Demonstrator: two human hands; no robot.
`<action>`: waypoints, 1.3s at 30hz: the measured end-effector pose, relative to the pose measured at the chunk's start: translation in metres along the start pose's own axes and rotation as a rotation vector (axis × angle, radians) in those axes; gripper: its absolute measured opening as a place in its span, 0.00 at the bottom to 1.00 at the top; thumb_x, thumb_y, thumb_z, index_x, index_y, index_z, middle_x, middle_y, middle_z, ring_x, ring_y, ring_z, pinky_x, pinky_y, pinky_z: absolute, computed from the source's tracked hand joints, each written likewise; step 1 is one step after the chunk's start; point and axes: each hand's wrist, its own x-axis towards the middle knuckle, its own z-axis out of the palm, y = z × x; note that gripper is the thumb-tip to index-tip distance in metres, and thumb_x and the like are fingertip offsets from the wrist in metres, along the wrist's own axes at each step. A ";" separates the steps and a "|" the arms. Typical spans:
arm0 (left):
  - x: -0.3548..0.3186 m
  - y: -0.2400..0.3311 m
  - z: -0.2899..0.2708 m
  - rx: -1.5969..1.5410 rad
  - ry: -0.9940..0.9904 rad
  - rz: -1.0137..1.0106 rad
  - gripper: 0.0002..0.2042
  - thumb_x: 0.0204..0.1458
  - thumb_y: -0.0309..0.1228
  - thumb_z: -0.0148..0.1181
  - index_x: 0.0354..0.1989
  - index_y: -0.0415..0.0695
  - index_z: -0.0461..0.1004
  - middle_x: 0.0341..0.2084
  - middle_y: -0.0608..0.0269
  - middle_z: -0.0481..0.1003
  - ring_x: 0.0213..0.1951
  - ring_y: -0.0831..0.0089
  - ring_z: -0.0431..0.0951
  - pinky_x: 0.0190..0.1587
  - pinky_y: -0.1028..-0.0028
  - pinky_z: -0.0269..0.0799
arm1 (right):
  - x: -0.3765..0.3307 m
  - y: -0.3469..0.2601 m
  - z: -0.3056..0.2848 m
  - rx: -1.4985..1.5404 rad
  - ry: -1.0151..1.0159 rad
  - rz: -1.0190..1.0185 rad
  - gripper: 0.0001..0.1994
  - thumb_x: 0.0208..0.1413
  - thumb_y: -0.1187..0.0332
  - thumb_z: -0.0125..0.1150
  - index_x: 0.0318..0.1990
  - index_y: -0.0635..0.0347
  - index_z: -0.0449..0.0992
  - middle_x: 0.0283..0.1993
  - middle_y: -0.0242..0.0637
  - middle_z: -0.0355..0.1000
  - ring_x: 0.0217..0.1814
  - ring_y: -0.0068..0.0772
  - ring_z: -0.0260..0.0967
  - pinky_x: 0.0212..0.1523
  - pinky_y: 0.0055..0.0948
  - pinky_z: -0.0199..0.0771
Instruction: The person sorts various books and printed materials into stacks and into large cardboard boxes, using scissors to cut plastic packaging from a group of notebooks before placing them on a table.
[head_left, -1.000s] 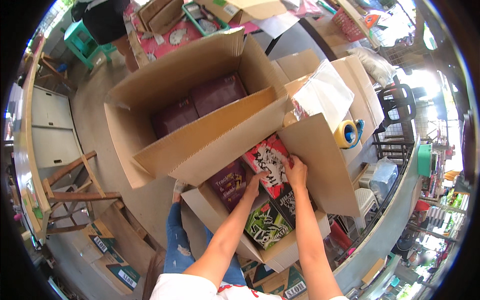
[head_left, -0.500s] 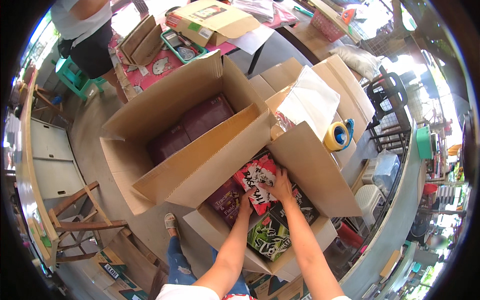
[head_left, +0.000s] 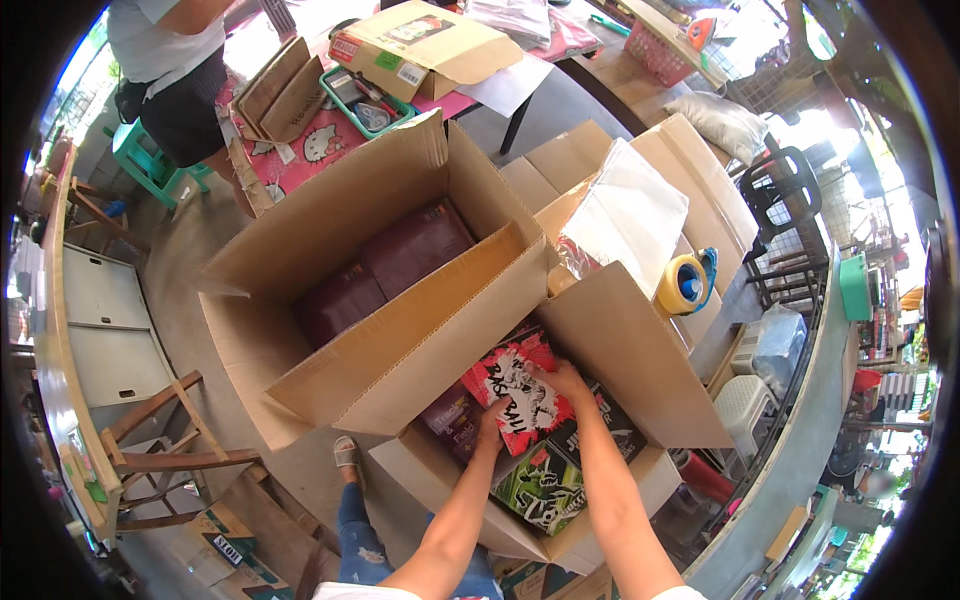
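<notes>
Both my hands grip a red book [head_left: 522, 388] with a white and black sports drawing on its cover, inside an open cardboard carton [head_left: 645, 360]. My left hand [head_left: 490, 422] is closed on its near left edge, and my right hand [head_left: 567, 384] holds the right edge with the thumb on the cover. Around it in the carton lie a purple book [head_left: 452, 420] on the left, a green book [head_left: 540, 488] nearer me and a black book [head_left: 612, 432] on the right. Part of the black book is hidden by my right forearm.
A larger open carton [head_left: 330, 225] with dark maroon boxes [head_left: 415, 240] adjoins at the far left. Tape rolls [head_left: 683, 283] and a white sheet [head_left: 620, 215] lie on cardboard to the right. Beyond are a pink-covered table [head_left: 300, 165] and a person [head_left: 180, 90]. A wooden chair [head_left: 170, 440] stands left.
The red book, held in both hands, has shifted slightly toward me and to the right, and shows a little larger. The whole view has moved slightly.
</notes>
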 end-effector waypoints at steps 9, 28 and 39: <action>-0.114 0.017 0.089 1.005 0.247 0.767 0.60 0.26 0.42 0.77 0.65 0.29 0.40 0.60 0.42 0.52 0.64 0.53 0.51 0.67 0.61 0.43 | -0.077 0.013 -0.027 0.602 -0.053 -0.264 0.37 0.48 0.54 0.69 0.63 0.62 0.62 0.58 0.34 0.67 0.58 0.28 0.62 0.61 0.32 0.60; -0.451 0.466 0.037 0.085 -0.469 -0.180 0.26 0.42 0.36 0.59 0.50 0.35 0.69 0.36 0.54 0.79 0.33 0.63 0.80 0.41 0.66 0.78 | -0.339 -0.483 0.179 0.698 -0.168 -0.671 0.47 0.54 0.33 0.44 0.70 0.59 0.44 0.71 0.42 0.49 0.70 0.41 0.51 0.68 0.44 0.52; -0.588 0.820 -0.110 0.190 -0.310 0.354 0.26 0.42 0.32 0.61 0.52 0.37 0.68 0.39 0.55 0.78 0.36 0.68 0.81 0.41 0.68 0.80 | -0.273 -0.754 0.469 0.781 -0.894 -0.461 0.42 0.57 0.38 0.48 0.68 0.59 0.49 0.67 0.43 0.57 0.66 0.41 0.59 0.64 0.48 0.61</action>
